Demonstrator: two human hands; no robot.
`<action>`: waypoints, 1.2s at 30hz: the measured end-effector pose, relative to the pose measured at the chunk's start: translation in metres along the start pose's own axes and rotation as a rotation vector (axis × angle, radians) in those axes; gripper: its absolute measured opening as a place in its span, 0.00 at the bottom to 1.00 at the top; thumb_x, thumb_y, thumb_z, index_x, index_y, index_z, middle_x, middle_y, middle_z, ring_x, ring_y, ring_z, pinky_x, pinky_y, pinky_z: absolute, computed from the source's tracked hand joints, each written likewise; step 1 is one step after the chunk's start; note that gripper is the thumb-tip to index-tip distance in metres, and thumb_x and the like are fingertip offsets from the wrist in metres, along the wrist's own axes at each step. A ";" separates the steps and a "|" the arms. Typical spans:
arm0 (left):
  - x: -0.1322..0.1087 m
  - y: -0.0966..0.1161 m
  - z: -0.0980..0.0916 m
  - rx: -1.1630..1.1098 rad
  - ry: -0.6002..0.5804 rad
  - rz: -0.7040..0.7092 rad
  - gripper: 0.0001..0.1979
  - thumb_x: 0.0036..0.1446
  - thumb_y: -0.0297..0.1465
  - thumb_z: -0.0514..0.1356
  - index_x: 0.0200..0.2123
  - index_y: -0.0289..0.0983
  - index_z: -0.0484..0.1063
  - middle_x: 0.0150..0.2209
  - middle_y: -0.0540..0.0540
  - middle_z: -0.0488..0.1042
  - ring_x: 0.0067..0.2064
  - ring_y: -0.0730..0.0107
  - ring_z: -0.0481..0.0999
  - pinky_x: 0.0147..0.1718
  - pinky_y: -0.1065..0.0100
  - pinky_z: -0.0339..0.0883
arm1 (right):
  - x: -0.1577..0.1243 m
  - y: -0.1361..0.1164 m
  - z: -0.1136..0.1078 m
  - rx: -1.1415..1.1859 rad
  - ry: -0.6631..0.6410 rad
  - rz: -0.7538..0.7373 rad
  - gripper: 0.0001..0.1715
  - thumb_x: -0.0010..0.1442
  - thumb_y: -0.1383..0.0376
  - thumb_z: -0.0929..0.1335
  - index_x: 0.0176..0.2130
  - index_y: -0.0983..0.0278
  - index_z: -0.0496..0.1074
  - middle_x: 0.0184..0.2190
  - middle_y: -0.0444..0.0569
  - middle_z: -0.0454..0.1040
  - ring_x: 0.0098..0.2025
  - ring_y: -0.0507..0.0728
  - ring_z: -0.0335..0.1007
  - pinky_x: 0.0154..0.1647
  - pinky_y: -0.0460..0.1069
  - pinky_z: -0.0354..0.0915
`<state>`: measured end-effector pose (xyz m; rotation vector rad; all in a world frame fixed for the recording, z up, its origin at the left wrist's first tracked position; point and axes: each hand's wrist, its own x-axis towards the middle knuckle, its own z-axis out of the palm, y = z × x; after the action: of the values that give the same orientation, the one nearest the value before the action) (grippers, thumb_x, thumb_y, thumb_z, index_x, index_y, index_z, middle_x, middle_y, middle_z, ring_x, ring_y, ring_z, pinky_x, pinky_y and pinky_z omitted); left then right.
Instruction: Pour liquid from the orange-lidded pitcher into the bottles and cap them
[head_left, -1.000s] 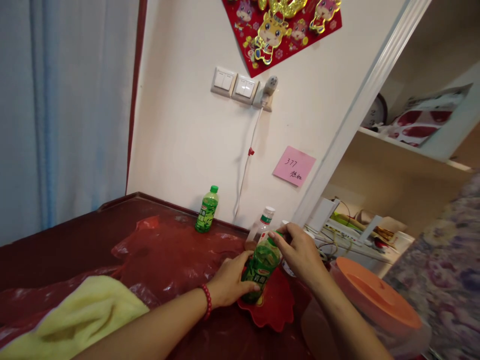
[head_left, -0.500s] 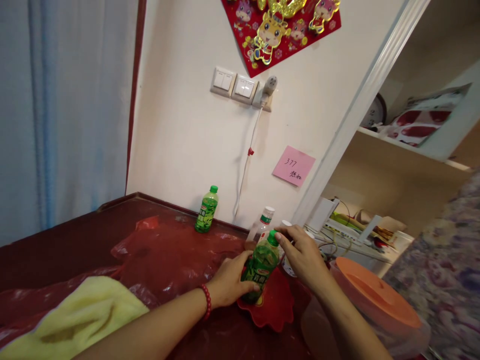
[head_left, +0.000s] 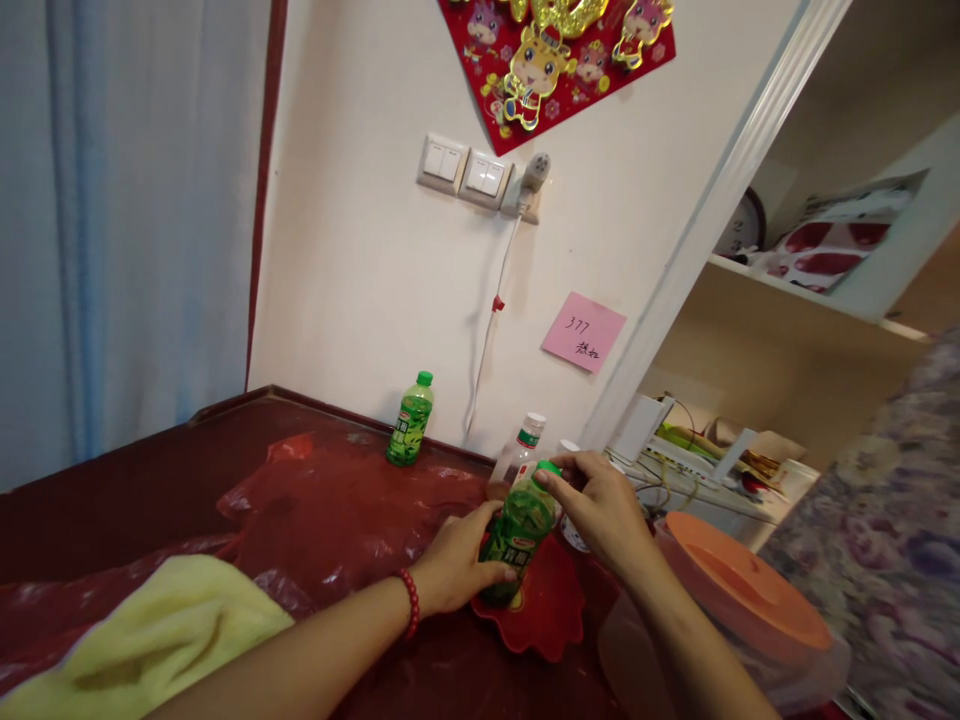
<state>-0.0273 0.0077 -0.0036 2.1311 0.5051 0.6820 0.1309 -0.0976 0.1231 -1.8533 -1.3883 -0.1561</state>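
Lower centre of frame: left hand (head_left: 457,565) wraps the body of a green tea bottle (head_left: 517,535), which stands tilted on a red leaf-shaped dish (head_left: 551,615). Right hand (head_left: 600,505) pinches the bottle's green cap (head_left: 550,468) with its fingertips. Second green bottle (head_left: 409,420) upright by the wall, centre. Yellow cloth (head_left: 157,630) lower left. Orange-lidded container (head_left: 742,595) lower right.

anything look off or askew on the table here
The green bottle is tilted, not upright, its base on the red dish; the left hand grips its body and the right hand pinches its cap. The red plastic sheet lies crumpled.
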 end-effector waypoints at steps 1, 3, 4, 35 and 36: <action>0.000 0.000 0.000 0.005 0.003 -0.004 0.37 0.48 0.36 0.69 0.62 0.48 0.64 0.58 0.48 0.74 0.56 0.49 0.72 0.55 0.56 0.64 | 0.000 -0.001 0.000 0.004 -0.002 -0.003 0.23 0.53 0.49 0.68 0.35 0.64 0.79 0.30 0.50 0.73 0.33 0.60 0.69 0.37 0.54 0.62; 0.001 0.000 0.000 0.011 0.007 -0.007 0.38 0.48 0.36 0.69 0.63 0.47 0.64 0.58 0.48 0.74 0.56 0.49 0.72 0.56 0.56 0.64 | 0.001 -0.002 0.001 0.014 -0.010 -0.018 0.22 0.54 0.50 0.67 0.36 0.64 0.79 0.31 0.50 0.73 0.34 0.60 0.69 0.37 0.53 0.62; 0.001 0.000 0.000 0.012 0.007 -0.006 0.38 0.48 0.36 0.69 0.63 0.47 0.64 0.58 0.48 0.74 0.56 0.49 0.72 0.56 0.56 0.64 | 0.001 -0.002 0.001 0.015 -0.012 -0.027 0.22 0.54 0.50 0.66 0.36 0.64 0.78 0.31 0.51 0.73 0.34 0.60 0.70 0.37 0.53 0.62; 0.001 0.003 -0.001 -0.010 0.004 0.002 0.38 0.47 0.35 0.70 0.63 0.45 0.64 0.57 0.46 0.75 0.57 0.49 0.73 0.57 0.57 0.65 | -0.006 0.006 0.008 0.170 0.065 -0.082 0.23 0.60 0.54 0.66 0.50 0.62 0.75 0.43 0.52 0.78 0.50 0.64 0.72 0.53 0.59 0.64; 0.001 0.003 -0.001 -0.011 0.001 0.001 0.38 0.47 0.35 0.70 0.63 0.45 0.64 0.57 0.45 0.75 0.57 0.49 0.73 0.56 0.57 0.65 | -0.005 0.006 0.009 0.153 0.082 -0.064 0.23 0.58 0.52 0.68 0.48 0.62 0.75 0.40 0.51 0.78 0.48 0.65 0.73 0.51 0.59 0.64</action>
<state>-0.0273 0.0071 -0.0006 2.1214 0.4999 0.6846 0.1304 -0.0962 0.1112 -1.6601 -1.3649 -0.1519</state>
